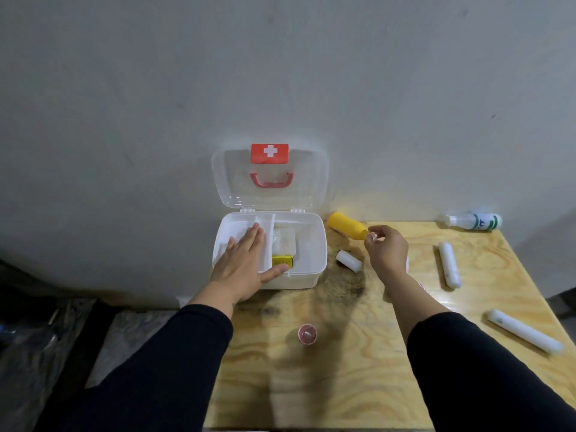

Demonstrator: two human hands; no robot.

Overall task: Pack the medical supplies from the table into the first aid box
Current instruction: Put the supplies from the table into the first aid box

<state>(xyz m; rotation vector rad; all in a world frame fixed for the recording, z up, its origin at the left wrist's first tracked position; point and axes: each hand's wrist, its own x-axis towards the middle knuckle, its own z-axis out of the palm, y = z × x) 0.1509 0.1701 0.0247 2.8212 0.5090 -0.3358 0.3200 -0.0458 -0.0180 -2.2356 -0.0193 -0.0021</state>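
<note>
Resting flat with fingers spread, the left hand (pixel 246 260) lies on the inner tray of the first aid box (pixel 307 269), its grip released. The box sits at the tabletop's (pixel 343 385) 10 o'clock corner, lid (pixel 271 176) up against the wall, a small yellow packet (pixel 282 261) inside. At 1 o'clock from the box, the right hand (pixel 386 247) pinches the white tip of the yellow bottle (pixel 346 225), which tilts above the wood. A short white roll (pixel 349 260) lies just beside the box. Two long white rolls (pixel 448 265) (pixel 525 330) lie toward 3 o'clock, and a spray bottle (pixel 473 220) lies at the far edge. A pink-rimmed tape roll (pixel 307 334) stands alone at 6 o'clock, with bare wood around it.
</note>
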